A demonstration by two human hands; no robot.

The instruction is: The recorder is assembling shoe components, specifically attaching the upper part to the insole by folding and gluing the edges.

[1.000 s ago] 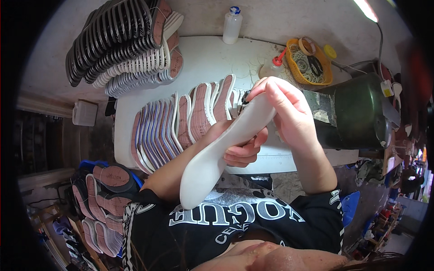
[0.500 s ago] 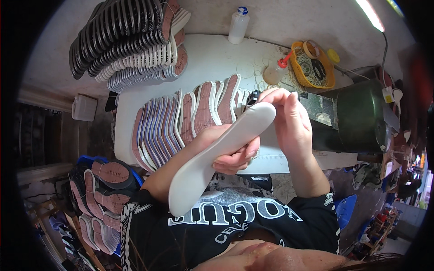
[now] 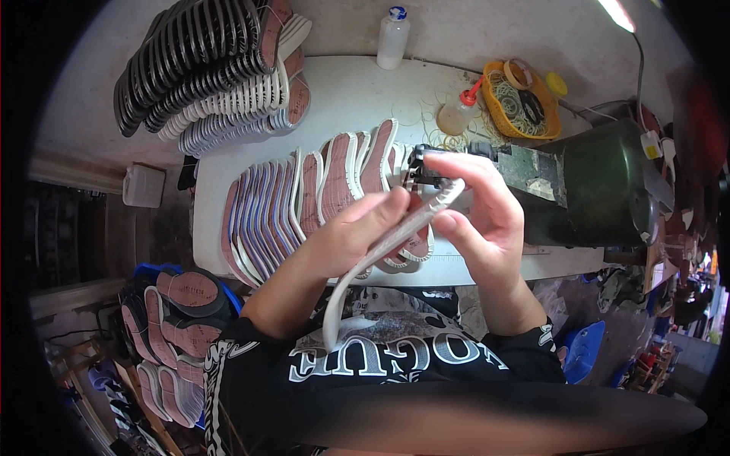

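Both hands hold one white shoe sole (image 3: 357, 281), now turned edge-on so only its thin rim shows. My left hand (image 3: 353, 232) grips it around the middle from below. My right hand (image 3: 483, 216) pinches its far tip, close to the dark head of a sewing machine (image 3: 422, 163). Just beyond the hands, a fanned row of brown-and-white soles (image 3: 304, 197) lies on the white table (image 3: 357, 91).
A tall stack of dark and white soles (image 3: 205, 68) leans at the table's back left. A white bottle (image 3: 393, 38), a squeeze bottle with a red cap (image 3: 458, 114) and a yellow basket (image 3: 517, 99) stand at the back. The green machine body (image 3: 601, 190) is right; more soles (image 3: 171, 319) lie lower left.
The sole has rolled from showing its broad white face to edge-on. Both hands shifted slightly left and down, the right fingers still at the tip.
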